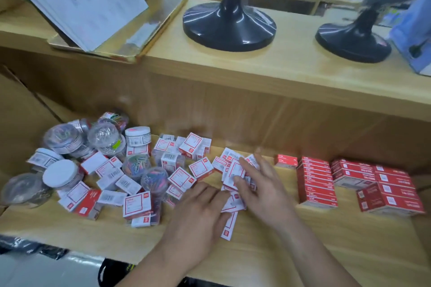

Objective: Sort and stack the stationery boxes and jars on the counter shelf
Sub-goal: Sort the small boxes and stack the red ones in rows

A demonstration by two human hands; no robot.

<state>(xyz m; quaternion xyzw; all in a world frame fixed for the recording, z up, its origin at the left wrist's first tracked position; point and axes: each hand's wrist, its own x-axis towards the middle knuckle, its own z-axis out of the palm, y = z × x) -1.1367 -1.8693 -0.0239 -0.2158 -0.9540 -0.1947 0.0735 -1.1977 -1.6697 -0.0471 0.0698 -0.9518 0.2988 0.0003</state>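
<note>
Both hands work the lower counter shelf (pixel 268 254): left hand (pixel 198 212) and right hand (pixel 261 184), fingers spread flat, gather small white boxes (pixel 233 177) between heaped jars (pixel 63 140) and already-stacked red boxes (pixel 317 184), probably squaring a stack.

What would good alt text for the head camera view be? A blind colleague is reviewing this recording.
A person's left hand and right hand press flat on a cluster of small white-and-red boxes on a wooden counter shelf. Clear jars of paper clips lie jumbled with more boxes at left; red boxes are stacked at right.
</note>
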